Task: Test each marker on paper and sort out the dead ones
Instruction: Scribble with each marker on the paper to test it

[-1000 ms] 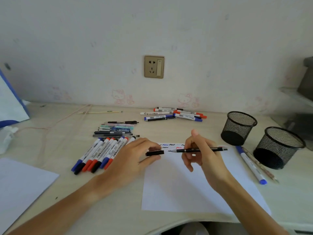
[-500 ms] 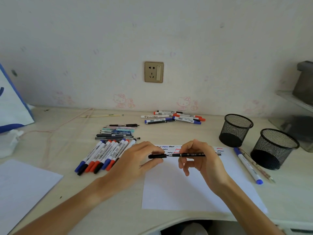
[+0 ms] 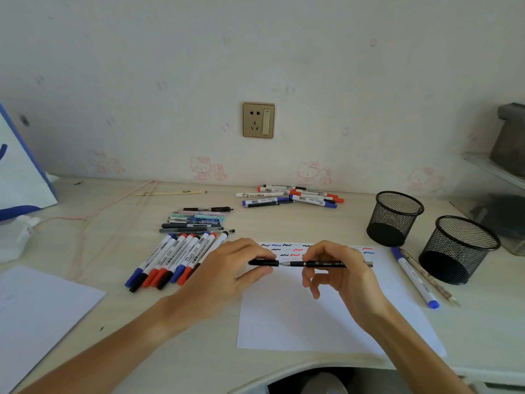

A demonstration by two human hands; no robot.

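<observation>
A white test sheet [image 3: 298,314] lies in front of me, with black, blue and red squiggles along its far edge. Above it my right hand [image 3: 338,268] grips a thin black pen [image 3: 324,263] held level, its tip pointing left. My left hand [image 3: 227,268] pinches the pen's black cap [image 3: 262,262], whose mouth sits right at the tip. A fanned row of whiteboard markers [image 3: 176,258] lies left of my left hand, with a stack of thin pens [image 3: 196,220] behind it. Another pile of markers [image 3: 292,196] sits by the wall.
Two black mesh cups [image 3: 395,217] [image 3: 457,248] stand at the right. A blue-capped marker [image 3: 414,277] and a thin pen [image 3: 431,280] lie between the sheet and the nearer cup. A second sheet [image 3: 37,314] lies at the left, and a white-and-blue bag [image 3: 20,177] stands beyond it.
My right hand has turned the pen level and brought its tip left to the cap in my left hand. The gap between tip and cap has closed.
</observation>
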